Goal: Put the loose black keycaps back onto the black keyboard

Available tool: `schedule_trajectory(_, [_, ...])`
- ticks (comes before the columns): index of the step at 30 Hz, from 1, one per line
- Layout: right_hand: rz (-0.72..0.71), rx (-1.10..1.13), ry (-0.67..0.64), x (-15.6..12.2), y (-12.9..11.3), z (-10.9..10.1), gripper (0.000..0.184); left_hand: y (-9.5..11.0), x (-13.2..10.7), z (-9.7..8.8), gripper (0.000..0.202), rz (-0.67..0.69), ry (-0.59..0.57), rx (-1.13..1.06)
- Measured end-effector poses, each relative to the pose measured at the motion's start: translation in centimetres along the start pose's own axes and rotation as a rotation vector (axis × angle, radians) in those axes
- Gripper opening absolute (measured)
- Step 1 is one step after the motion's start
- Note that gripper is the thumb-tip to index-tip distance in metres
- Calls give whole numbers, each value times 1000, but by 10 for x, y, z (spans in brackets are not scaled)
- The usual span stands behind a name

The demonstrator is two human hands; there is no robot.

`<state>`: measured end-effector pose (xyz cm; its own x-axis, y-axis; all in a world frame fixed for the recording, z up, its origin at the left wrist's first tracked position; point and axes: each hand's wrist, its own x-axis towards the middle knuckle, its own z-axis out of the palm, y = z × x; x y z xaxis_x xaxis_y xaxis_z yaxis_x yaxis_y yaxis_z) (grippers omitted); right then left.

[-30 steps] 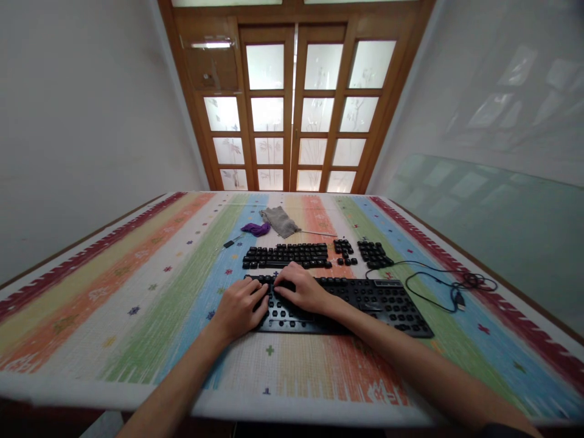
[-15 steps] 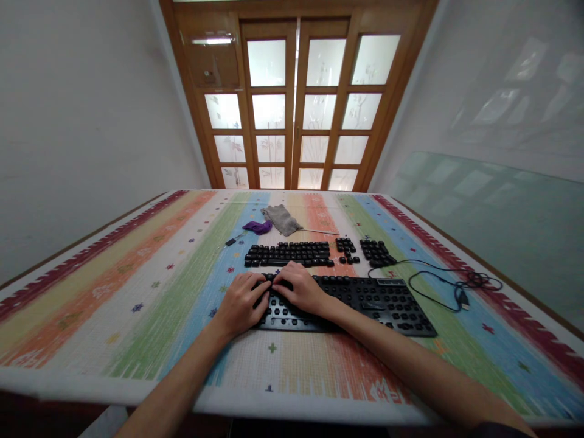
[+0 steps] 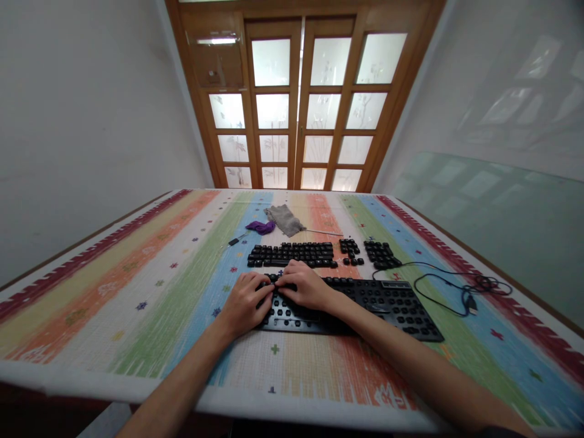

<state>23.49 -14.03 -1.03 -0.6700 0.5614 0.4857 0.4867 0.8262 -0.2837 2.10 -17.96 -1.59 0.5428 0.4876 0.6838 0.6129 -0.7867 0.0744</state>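
A black keyboard (image 3: pixel 365 306) lies flat on the patterned tablecloth, many of its key positions bare of caps and some caps along its top row. Over its upper left corner rests my left hand (image 3: pixel 250 302), closed, with curled fingers and thumb gripping that edge. Just beside it, my right hand (image 3: pixel 303 286) bends over the same top row, fingertips pinched together; whatever they hold is too small or hidden. The two hands' fingertips nearly meet. Behind the keyboard, loose black keycaps (image 3: pixel 292 252) are laid out in keyboard order, with a smaller group (image 3: pixel 382 254) at the right.
Farther back lie a grey cloth (image 3: pixel 285 219), a purple cloth (image 3: pixel 260 227), a thin metal rod (image 3: pixel 323 232) and a small black-ended tool (image 3: pixel 233 241). The keyboard's cable (image 3: pixel 479 283) coils at the right. Walls flank the table, and wooden glass doors (image 3: pixel 296 109) stand beyond it.
The whole view has shifted slightly, so things appear a little farther right. Both hands stay at the keyboard's upper left corner, their fingers barely changed.
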Motion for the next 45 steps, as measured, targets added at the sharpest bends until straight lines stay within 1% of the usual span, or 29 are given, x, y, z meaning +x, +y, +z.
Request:
schedule_trajectory(7, [-47,-32,0,-2,3,-2,3,-1,0,2,17,-4,12,-19])
schedule_trajectory(12, [-59,-48,18,-4,5,0,7,-1,-1,3,18,-17,12,-28])
schedule_trajectory(17, [-99,-53,43,-3,4,2,17,0,1,0,17,-2,29,-27])
schedule_trajectory(21, [-85,-55,18,0,0,-3,6,0,1,1,17,3,41,-27])
schedule_trajectory(24, [-76,-58,-20,1,-2,-6,11,0,1,2,18,-3,41,-31])
schedule_trajectory(27, [-91,-93,-50,1,-4,-7,10,-1,0,3,19,-3,41,-35])
schedule_trajectory(31, [-110,-156,-40,0,-9,-6,12,-2,0,2,24,11,29,-47])
schedule_trajectory(34, [-72,-152,-30,0,-11,-5,12,0,1,2,24,12,16,-67])
schedule_trajectory(40, [18,-47,-80,6,-9,-4,12,4,1,7,16,-32,-12,-119])
schedule_trajectory(45, [52,-106,-139,8,-13,-5,12,3,0,8,18,-42,-12,-119])
